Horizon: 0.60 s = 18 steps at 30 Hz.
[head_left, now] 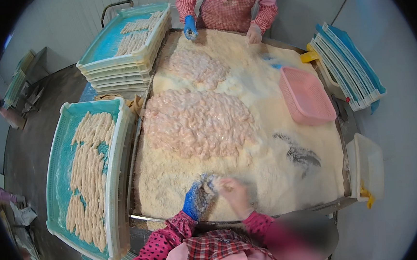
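Observation:
My left hand (197, 200), in a blue glove caked with crumbs, is curled just above the breading crumbs (173, 180) at the near edge of the table. Close against it is my right hand (234, 194), in a pale thin glove, slightly blurred, its fingers pinched toward the left fingertips. Between them is something small and crumb-coated that I cannot make out. Beyond my hands lies a big wet heap of raw pale-pink meat strips (198, 123). A smaller meat heap (197, 67) sits farther back.
Left of the table, a teal-lined tray (53, 189) holds rows of coated strips (86, 182). Stacked trays (117, 71) stand behind it. A pink basket (307, 96) rests at right, near upright blue-and-white trays (347, 67). A co-worker (226, 8) stands opposite, both hands over the crumbs.

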Each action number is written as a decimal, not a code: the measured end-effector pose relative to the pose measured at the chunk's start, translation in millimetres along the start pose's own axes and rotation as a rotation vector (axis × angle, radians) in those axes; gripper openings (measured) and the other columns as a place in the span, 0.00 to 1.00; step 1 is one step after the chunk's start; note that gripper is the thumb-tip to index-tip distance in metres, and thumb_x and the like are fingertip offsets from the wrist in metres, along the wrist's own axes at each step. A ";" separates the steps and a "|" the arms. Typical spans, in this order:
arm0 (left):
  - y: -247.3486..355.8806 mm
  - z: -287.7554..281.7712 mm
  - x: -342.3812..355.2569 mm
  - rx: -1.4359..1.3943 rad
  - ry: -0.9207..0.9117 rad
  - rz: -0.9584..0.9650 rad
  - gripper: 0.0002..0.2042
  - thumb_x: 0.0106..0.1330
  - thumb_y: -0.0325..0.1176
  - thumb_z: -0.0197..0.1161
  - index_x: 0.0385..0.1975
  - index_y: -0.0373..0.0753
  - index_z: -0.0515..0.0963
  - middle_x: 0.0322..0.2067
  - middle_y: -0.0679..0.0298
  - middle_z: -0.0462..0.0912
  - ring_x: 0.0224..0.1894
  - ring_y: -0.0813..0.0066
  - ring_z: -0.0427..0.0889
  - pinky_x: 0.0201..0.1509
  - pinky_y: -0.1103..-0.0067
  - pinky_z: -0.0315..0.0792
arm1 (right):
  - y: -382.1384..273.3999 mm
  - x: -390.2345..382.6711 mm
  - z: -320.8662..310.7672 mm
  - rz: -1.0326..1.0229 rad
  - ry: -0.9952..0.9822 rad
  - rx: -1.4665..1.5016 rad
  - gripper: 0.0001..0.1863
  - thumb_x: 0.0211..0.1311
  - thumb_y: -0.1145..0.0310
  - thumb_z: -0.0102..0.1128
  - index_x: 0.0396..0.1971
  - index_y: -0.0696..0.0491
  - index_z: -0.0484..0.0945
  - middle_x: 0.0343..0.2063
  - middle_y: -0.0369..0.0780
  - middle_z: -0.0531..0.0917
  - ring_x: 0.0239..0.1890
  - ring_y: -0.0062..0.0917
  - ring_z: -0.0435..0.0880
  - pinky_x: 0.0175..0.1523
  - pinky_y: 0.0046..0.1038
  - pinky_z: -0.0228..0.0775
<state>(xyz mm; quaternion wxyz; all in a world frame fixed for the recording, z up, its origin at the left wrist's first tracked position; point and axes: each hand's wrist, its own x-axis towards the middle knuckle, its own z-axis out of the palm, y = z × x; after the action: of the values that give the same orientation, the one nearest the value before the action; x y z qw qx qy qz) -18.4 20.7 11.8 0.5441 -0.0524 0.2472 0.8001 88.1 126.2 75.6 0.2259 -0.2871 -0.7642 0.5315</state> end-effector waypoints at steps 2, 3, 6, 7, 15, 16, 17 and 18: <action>-3.4 0.3 1.5 -0.100 -0.059 0.060 0.23 0.70 0.43 0.42 0.61 0.39 0.58 0.58 0.55 0.65 0.57 0.60 0.68 0.62 0.66 0.63 | -0.4 -11.9 11.6 -0.276 -0.121 -0.233 0.09 0.53 0.74 0.60 0.36 0.54 0.77 0.35 0.41 0.81 0.35 0.26 0.79 0.41 0.27 0.71; -1.2 5.8 1.0 -0.153 -0.088 0.096 0.24 0.70 0.45 0.41 0.63 0.40 0.56 0.60 0.55 0.63 0.58 0.61 0.67 0.62 0.67 0.63 | -3.6 -13.3 14.3 -0.418 -0.186 -0.350 0.09 0.51 0.74 0.60 0.35 0.55 0.78 0.37 0.42 0.81 0.35 0.28 0.79 0.41 0.27 0.70; 8.0 19.6 -8.5 -0.368 -0.157 0.022 0.25 0.71 0.48 0.37 0.64 0.43 0.54 0.61 0.56 0.61 0.59 0.62 0.66 0.62 0.70 0.63 | -21.1 -6.1 0.0 -0.408 -0.084 -0.354 0.16 0.60 0.62 0.51 0.46 0.51 0.75 0.43 0.43 0.78 0.46 0.40 0.73 0.53 0.39 0.63; 5.2 39.8 -13.0 -0.440 -0.233 -0.016 0.26 0.71 0.49 0.37 0.65 0.43 0.53 0.62 0.58 0.61 0.59 0.62 0.66 0.62 0.71 0.62 | -24.4 0.0 -5.4 -0.434 0.034 -0.385 0.18 0.62 0.60 0.48 0.50 0.49 0.74 0.46 0.43 0.77 0.50 0.41 0.71 0.57 0.42 0.60; -1.2 35.6 -21.5 0.047 0.197 -0.184 0.26 0.71 0.49 0.39 0.65 0.44 0.52 0.65 0.62 0.56 0.62 0.63 0.61 0.65 0.72 0.58 | -8.7 20.5 26.5 -0.424 0.134 -0.483 0.27 0.68 0.50 0.27 0.56 0.46 0.70 0.61 0.40 0.64 0.67 0.40 0.53 0.68 0.45 0.36; -5.1 39.3 -24.3 0.621 -0.051 0.205 0.26 0.70 0.48 0.40 0.65 0.43 0.54 0.66 0.63 0.53 0.66 0.64 0.55 0.67 0.73 0.54 | -14.6 11.3 32.9 -0.428 -0.049 -0.273 0.27 0.68 0.50 0.28 0.55 0.47 0.71 0.61 0.42 0.64 0.67 0.40 0.53 0.68 0.45 0.36; -19.5 51.7 -17.2 0.454 -0.089 0.585 0.27 0.70 0.48 0.39 0.65 0.43 0.51 0.67 0.62 0.50 0.67 0.64 0.53 0.68 0.73 0.51 | -21.8 6.8 37.7 -0.501 -0.137 -0.227 0.26 0.67 0.53 0.31 0.55 0.48 0.70 0.61 0.43 0.65 0.67 0.41 0.53 0.68 0.45 0.36; -40.8 75.8 -7.6 0.264 -0.125 0.952 0.27 0.70 0.49 0.38 0.66 0.43 0.49 0.67 0.61 0.47 0.68 0.64 0.50 0.68 0.72 0.48 | -31.5 1.4 40.3 -0.568 -0.226 -0.186 0.24 0.66 0.55 0.34 0.56 0.50 0.69 0.60 0.44 0.65 0.66 0.41 0.54 0.68 0.45 0.36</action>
<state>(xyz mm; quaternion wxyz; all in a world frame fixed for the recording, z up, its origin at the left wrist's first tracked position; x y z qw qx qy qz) 35.3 60.3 66.8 0.1342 0.1837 0.3099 0.9232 54.6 91.1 92.0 0.2516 -0.0206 -0.8795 0.4034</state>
